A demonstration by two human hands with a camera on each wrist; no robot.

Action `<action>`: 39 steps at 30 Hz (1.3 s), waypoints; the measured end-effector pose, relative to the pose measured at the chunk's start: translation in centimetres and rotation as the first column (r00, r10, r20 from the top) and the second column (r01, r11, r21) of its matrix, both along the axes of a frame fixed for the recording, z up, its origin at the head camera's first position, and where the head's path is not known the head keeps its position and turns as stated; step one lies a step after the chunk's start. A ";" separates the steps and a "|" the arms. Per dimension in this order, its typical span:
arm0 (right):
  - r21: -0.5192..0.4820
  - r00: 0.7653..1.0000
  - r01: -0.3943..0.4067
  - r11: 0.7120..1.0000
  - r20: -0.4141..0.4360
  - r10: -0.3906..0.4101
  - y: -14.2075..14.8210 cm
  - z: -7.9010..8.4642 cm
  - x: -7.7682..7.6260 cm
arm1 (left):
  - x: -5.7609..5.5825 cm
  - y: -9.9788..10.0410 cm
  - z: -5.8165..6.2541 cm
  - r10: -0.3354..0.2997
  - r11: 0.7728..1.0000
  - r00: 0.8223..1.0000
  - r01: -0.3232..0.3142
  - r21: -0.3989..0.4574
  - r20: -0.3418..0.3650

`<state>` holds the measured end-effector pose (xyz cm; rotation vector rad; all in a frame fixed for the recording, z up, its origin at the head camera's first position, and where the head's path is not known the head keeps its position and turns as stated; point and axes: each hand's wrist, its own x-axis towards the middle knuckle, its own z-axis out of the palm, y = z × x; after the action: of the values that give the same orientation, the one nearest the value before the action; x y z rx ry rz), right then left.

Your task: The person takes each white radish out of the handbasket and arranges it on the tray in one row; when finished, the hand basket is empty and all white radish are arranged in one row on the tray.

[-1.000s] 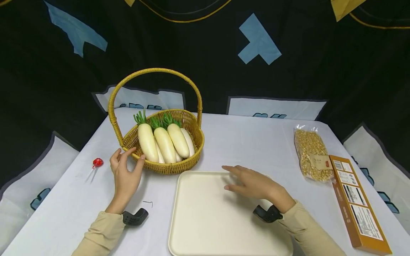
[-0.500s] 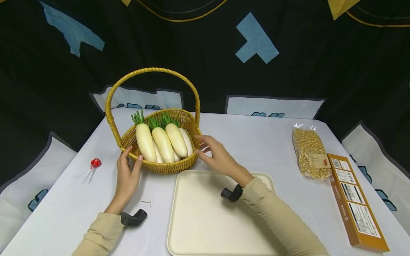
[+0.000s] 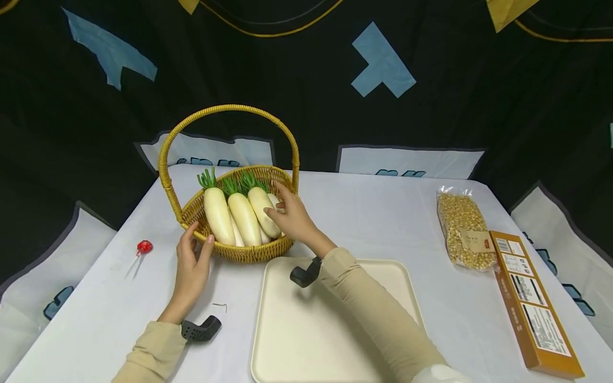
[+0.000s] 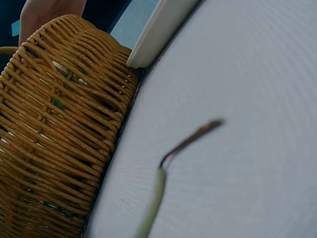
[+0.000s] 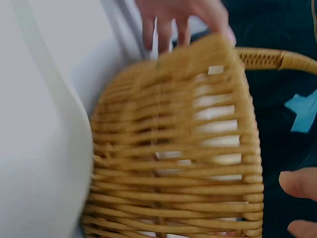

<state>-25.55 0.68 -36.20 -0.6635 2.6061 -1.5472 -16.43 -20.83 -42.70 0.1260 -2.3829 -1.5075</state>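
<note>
A yellow woven basket (image 3: 251, 254) with a tall arched handle holds several white radishes (image 3: 245, 218) with green tops. My left hand (image 3: 190, 271) is at the basket's left front rim, its fingers loosely extended and the thumb tip right at the rim. In the right wrist view, this left hand (image 5: 181, 15) has its fingers hanging along the outside of the wicker. Over the right side of the basket reaches my right hand (image 3: 298, 219), thumb and fingers spread around the rightmost radishes. Its fingertips (image 5: 299, 183) show apart from each other in the right wrist view.
A cream tray (image 3: 287, 330) lies in front of the basket, under the right forearm. At left is a red lollipop (image 3: 144, 247), and a thin bent stem (image 3: 220, 305) lies near the left wrist. Right of these are a corn kernel bag (image 3: 466, 229) and an orange box (image 3: 533, 303).
My right hand has moved left from above the tray, past the basket's right rim, to over the radishes. The left hand has stayed by the front rim.
</note>
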 end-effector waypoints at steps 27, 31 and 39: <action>0.053 0.931 -0.189 0.981 0.327 0.162 0.6 1.5 -1.8 | -0.3 -0.2 0.0 -0.013 1.000 1.000 0.013 0.010 0.009; 0.034 0.912 -0.248 0.968 0.344 0.221 0.9 1.7 -1.9 | -0.3 -0.2 0.1 -0.020 1.000 1.000 0.020 0.010 0.005; 0.035 0.863 -0.355 0.934 0.397 0.313 1.3 1.6 -2.2 | -0.2 -0.2 0.1 -0.007 1.000 1.000 0.007 0.006 0.020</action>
<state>-27.76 2.02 -34.56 -0.6766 2.1296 -1.2704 -16.62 -21.05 -42.63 0.1349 -2.3976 -1.5234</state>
